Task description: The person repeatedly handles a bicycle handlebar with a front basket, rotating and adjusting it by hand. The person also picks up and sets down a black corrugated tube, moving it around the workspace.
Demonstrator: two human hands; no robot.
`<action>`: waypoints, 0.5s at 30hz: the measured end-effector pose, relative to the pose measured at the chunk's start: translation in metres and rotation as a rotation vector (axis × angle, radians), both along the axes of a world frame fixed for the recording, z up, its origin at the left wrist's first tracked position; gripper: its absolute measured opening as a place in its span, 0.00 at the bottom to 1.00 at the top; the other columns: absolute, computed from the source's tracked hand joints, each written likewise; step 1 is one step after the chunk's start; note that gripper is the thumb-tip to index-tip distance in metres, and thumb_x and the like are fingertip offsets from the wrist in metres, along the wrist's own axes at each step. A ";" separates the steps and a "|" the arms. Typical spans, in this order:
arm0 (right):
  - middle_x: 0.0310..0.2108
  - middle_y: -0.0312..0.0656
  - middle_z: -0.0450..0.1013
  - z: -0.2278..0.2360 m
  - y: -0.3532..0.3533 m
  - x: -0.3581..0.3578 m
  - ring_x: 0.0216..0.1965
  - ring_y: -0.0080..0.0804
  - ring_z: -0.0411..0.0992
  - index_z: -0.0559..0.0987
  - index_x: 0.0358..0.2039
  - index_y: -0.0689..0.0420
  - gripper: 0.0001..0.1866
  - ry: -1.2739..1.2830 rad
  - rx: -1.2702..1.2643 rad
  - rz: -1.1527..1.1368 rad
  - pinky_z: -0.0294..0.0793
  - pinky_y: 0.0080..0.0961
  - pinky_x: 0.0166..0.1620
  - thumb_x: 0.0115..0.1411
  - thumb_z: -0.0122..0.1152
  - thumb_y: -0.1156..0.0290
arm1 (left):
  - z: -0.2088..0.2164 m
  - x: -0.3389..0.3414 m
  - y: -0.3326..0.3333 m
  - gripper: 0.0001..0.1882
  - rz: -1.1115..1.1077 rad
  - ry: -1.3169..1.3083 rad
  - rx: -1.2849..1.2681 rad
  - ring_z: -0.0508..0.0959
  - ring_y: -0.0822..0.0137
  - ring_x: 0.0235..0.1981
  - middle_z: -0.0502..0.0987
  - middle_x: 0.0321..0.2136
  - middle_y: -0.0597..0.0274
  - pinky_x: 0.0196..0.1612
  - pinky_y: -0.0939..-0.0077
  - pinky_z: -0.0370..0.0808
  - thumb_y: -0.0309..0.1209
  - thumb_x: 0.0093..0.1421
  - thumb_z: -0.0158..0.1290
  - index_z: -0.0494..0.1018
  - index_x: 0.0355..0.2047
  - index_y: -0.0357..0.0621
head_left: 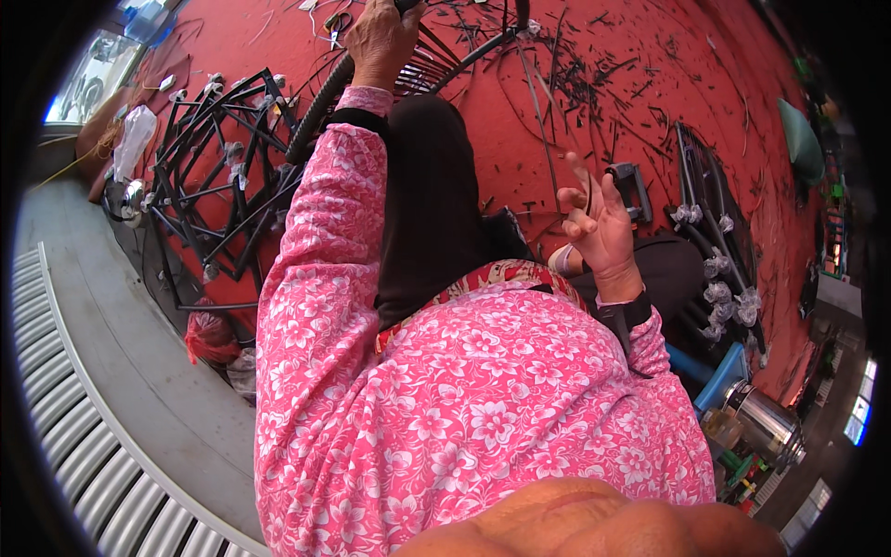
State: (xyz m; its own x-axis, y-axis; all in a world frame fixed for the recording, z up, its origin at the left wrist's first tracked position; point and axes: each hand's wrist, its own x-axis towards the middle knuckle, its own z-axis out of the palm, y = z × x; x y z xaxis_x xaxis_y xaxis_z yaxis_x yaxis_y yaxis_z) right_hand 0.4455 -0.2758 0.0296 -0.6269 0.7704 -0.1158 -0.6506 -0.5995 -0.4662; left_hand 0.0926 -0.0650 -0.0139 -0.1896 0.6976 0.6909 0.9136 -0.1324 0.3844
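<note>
In the head view, a person in a pink flowered shirt and dark trousers is seen from above. The left grip is near the upper edge, at a black frame with dark strips, which lies beyond the knee. The fingers are bent beside a dark part, but the edge cuts the view, so one cannot tell if this grip is closed on it.

The right grip is raised in front of the body, with the palm turned upward. It is loosely released: the thumb and the forefinger stand apart, and the other fingers are curled. A thin dark strip comes down near these fingers; whether it touches them, one cannot tell. Just beyond the thumb there is a dark grey tool.

On the red floor many dark scraps are scattered. To the left stand black metal frames, tangled together, with clear plastic wrapping on some ends. A white plastic bag is beside them. To the right lie black bars, whose ends are also wrapped, and a metal cylinder is nearer to the body.
</note>
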 end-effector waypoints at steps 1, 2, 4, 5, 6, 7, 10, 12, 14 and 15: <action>0.46 0.56 0.79 0.000 -0.003 0.002 0.28 0.27 0.79 0.59 0.72 0.56 0.39 0.022 0.094 -0.056 0.80 0.27 0.40 0.72 0.49 0.41 | 0.002 0.000 0.001 0.17 0.005 -0.041 -0.011 0.80 0.45 0.40 0.79 0.34 0.46 0.43 0.50 0.74 0.44 0.63 0.58 0.74 0.38 0.41; 0.46 0.55 0.79 0.006 -0.007 0.008 0.31 0.29 0.79 0.69 0.66 0.58 0.37 -0.080 0.225 -0.107 0.79 0.28 0.42 0.69 0.53 0.40 | 0.004 0.000 0.004 0.17 0.010 -0.082 -0.020 0.80 0.45 0.40 0.79 0.35 0.46 0.43 0.49 0.74 0.44 0.63 0.58 0.75 0.37 0.41; 0.45 0.54 0.79 0.027 -0.020 0.021 0.34 0.32 0.79 0.75 0.58 0.59 0.36 -0.536 0.644 -0.125 0.79 0.30 0.43 0.66 0.57 0.38 | 0.006 -0.004 0.009 0.16 0.024 -0.100 -0.011 0.80 0.44 0.38 0.79 0.33 0.45 0.42 0.49 0.75 0.43 0.64 0.57 0.75 0.35 0.41; 0.45 0.54 0.79 0.040 -0.026 0.026 0.36 0.33 0.79 0.77 0.54 0.60 0.36 -0.687 0.835 -0.149 0.79 0.32 0.44 0.64 0.59 0.37 | 0.006 -0.007 0.012 0.16 0.047 -0.110 -0.027 0.81 0.44 0.37 0.80 0.32 0.45 0.42 0.49 0.76 0.43 0.64 0.57 0.75 0.35 0.41; 0.45 0.54 0.79 0.053 -0.032 0.028 0.37 0.35 0.79 0.79 0.51 0.61 0.36 -0.710 0.908 -0.152 0.79 0.33 0.45 0.62 0.60 0.37 | 0.007 -0.012 0.016 0.16 0.068 -0.120 -0.042 0.81 0.44 0.37 0.80 0.31 0.45 0.42 0.50 0.76 0.43 0.64 0.57 0.75 0.35 0.41; 0.44 0.54 0.78 0.066 -0.037 0.029 0.39 0.36 0.79 0.81 0.47 0.62 0.36 -0.723 0.957 -0.193 0.79 0.34 0.45 0.61 0.62 0.36 | 0.007 -0.016 0.019 0.16 0.089 -0.130 -0.059 0.81 0.43 0.36 0.80 0.31 0.45 0.42 0.50 0.76 0.42 0.64 0.57 0.75 0.35 0.41; 0.45 0.58 0.78 0.084 -0.030 0.025 0.28 0.33 0.78 0.71 0.59 0.69 0.49 -0.343 0.653 -0.182 0.79 0.28 0.35 0.59 0.61 0.31 | 0.006 -0.025 0.022 0.14 0.075 -0.134 -0.046 0.82 0.42 0.34 0.80 0.29 0.43 0.39 0.48 0.76 0.41 0.64 0.57 0.75 0.37 0.41; 0.42 0.60 0.79 0.077 -0.017 0.024 0.18 0.27 0.73 0.61 0.68 0.69 0.50 0.028 0.207 -0.049 0.74 0.20 0.25 0.65 0.55 0.34 | 0.005 -0.028 0.019 0.14 0.071 -0.143 -0.041 0.81 0.42 0.33 0.80 0.29 0.43 0.39 0.48 0.76 0.40 0.64 0.57 0.76 0.39 0.42; 0.34 0.54 0.80 0.050 -0.004 0.024 0.10 0.20 0.64 0.61 0.70 0.65 0.36 0.028 0.012 -0.056 0.67 0.16 0.19 0.75 0.45 0.47 | 0.005 -0.027 0.015 0.14 0.102 -0.240 -0.055 0.82 0.42 0.34 0.80 0.30 0.44 0.39 0.48 0.76 0.41 0.64 0.57 0.75 0.40 0.43; 0.30 0.48 0.80 0.032 -0.003 0.026 0.11 0.19 0.61 0.66 0.67 0.63 0.31 -0.070 0.103 -0.040 0.64 0.16 0.18 0.76 0.46 0.51 | 0.006 -0.026 0.013 0.14 0.116 -0.290 -0.062 0.82 0.42 0.34 0.81 0.30 0.45 0.39 0.49 0.76 0.41 0.64 0.57 0.75 0.40 0.44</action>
State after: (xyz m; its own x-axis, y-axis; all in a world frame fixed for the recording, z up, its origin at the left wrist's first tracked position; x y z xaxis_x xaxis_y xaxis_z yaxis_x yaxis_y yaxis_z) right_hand 0.4717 -0.2786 0.0616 -0.5884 0.8049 -0.0772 -0.6372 -0.5204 -0.5685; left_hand 0.0664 -0.0520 -0.0079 -0.4530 0.6990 0.5533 0.7724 -0.0022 0.6351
